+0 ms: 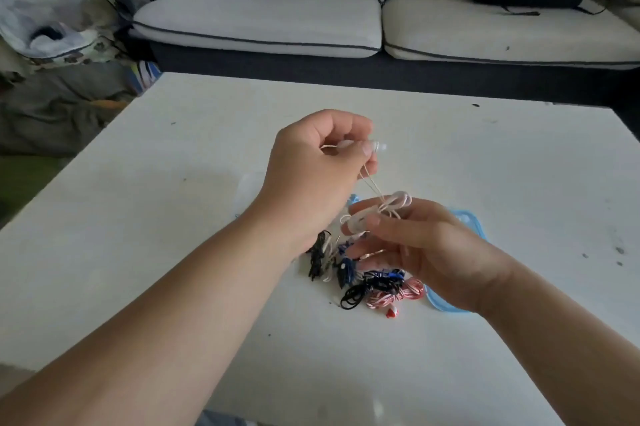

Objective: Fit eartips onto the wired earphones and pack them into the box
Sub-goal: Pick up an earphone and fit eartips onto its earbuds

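Hanging in the air between the two hands, the white earphones (367, 179) run on a slant: their earbud (379, 147) is at the upper, far end, and the coiled cable (396, 204) is at the lower, near end, with two thin wires stretched between them. The earbud's nozzle points right, away from the left hand (311, 169), which pinches it between thumb and forefinger with the other fingers curled in. It is too blurred to tell whether an eartip is already on it. The right hand (426, 245) sits lower and closer to the person, its thumb and loosely bent fingers holding the coil. That makes the left hand the nearer one to the exposed tip, while the right would have to let the coil go before it could bring an eartip up. Beneath the right hand lies a pile of other earphones (367, 281), black, blue and red-striped. A blue-rimmed box (472, 223) shows just beside them on the white table (173, 217).
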The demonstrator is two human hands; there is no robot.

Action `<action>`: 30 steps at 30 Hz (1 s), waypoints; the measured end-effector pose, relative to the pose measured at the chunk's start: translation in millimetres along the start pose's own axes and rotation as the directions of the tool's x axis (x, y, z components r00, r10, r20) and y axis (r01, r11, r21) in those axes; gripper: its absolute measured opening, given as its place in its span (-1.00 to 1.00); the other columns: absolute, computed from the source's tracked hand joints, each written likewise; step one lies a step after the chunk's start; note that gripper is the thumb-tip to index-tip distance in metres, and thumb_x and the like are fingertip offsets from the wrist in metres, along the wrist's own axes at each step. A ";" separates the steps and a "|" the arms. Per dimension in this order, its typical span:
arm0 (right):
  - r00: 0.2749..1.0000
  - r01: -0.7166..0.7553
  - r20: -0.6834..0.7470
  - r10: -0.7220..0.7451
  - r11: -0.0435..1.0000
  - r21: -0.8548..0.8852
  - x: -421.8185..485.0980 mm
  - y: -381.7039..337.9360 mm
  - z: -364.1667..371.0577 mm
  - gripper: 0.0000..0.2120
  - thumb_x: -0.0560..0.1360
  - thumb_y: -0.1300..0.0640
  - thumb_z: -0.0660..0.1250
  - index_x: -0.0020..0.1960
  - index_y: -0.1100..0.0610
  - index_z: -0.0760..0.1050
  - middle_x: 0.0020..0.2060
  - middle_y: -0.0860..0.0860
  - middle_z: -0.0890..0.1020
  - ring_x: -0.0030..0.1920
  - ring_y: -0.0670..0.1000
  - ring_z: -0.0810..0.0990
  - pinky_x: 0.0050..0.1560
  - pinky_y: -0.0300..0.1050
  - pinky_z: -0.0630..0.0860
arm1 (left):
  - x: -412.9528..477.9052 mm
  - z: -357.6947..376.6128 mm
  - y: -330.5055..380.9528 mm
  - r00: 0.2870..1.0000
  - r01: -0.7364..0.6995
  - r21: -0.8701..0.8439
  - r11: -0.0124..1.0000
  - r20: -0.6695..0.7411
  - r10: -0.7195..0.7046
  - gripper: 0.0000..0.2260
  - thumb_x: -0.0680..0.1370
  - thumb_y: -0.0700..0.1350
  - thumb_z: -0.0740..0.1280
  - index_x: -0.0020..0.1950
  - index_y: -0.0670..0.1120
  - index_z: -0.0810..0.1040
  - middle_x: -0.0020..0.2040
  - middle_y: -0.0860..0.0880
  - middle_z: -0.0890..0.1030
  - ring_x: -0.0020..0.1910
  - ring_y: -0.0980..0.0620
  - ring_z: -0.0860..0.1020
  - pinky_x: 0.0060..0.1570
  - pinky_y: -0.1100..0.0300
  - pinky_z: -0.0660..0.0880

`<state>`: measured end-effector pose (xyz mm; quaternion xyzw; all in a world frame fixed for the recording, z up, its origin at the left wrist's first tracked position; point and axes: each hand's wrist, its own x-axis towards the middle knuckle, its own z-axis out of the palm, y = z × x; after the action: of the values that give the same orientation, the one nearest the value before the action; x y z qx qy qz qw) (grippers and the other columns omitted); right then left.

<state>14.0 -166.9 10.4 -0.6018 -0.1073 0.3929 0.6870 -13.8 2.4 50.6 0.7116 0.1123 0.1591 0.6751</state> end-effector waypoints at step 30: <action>0.901 -0.183 -0.426 -0.076 0.824 -0.535 34.5 -0.4 25.3 -0.63 0.62 -0.06 0.27 -0.19 0.16 0.66 -0.39 0.04 0.70 -0.51 -0.02 0.51 -0.48 -0.20 0.41 | -0.6 -71.8 -40.1 0.911 -0.126 0.947 0.296 0.228 -0.344 -0.67 0.53 -0.16 0.33 0.29 0.05 0.58 0.23 -0.02 0.57 0.03 -0.08 0.58 -0.06 0.16 0.55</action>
<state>21.5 -125.0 6.0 -0.8515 -0.0470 0.2209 0.4733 -39.4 71.1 13.3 0.9766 0.0967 -0.1312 0.1407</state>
